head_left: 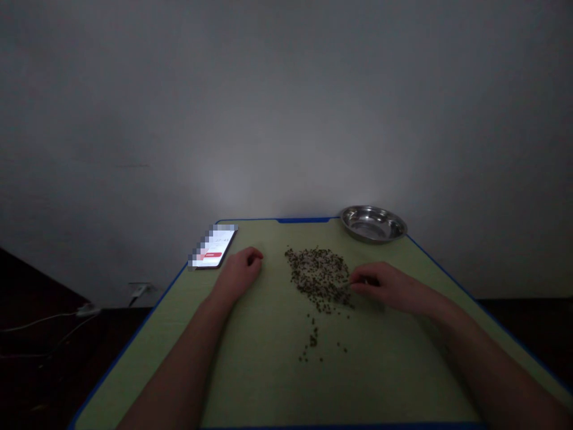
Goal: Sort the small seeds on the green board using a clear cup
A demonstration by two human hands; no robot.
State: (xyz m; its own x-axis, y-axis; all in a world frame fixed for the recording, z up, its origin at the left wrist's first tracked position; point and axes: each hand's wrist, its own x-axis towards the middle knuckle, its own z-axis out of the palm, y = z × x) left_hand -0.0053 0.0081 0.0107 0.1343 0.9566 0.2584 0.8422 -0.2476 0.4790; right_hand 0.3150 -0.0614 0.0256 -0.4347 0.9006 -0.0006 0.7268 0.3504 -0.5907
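A loose patch of small dark grains mixed with paler bits (319, 273) lies at the dial's centre; most of the grains sit there, with dark stray grains (313, 340) at six o'clock; none can be made out in the round, shiny metal bowl (375, 239) toward one o'clock, so how much is done is hard to judge; at three o'clock the right hand (388, 288) meets the patch, fingers drawn together, any pinched grain indiscernible; at nine, apart, rests the left hand (240, 270), fingers curled, contents hidden; beyond it, toward ten, a lit, rectangular phone (220, 245); pale green tabletop (264, 370) separates left hand and patch; blue edging (304, 220) borders it at twelve, by the grey wall (286, 107).
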